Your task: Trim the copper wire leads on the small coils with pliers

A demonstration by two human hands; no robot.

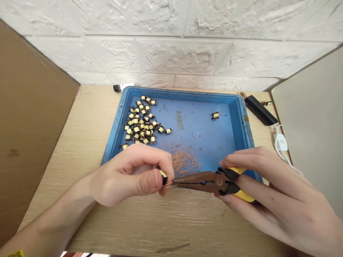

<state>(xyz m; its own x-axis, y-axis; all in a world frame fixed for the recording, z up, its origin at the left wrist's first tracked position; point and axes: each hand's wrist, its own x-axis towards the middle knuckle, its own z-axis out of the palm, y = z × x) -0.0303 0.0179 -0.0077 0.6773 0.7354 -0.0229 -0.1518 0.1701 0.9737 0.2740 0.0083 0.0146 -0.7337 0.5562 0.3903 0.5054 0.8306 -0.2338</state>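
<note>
My left hand (134,175) is closed in a pinch on one small yellow-and-black coil part (163,176), held just over the near rim of the blue tray (118,121). My right hand (270,189) grips the yellow-and-black handles of rusty needle-nose pliers (203,181). The plier tips touch thin copper leads sticking out of the pinched part. A heap of several identical coil parts (140,123) lies in the tray's left half. One lone coil part (215,115) rests at the tray's far right. A pile of cut copper wire bits (183,159) sits in the tray near my hands.
The tray stands on a light wooden table (88,121). A cardboard panel (29,117) walls off the left and a pale board (313,117) the right. A black device (258,109) and a white cable with a switch (281,142) lie right of the tray. A white brick wall stands behind.
</note>
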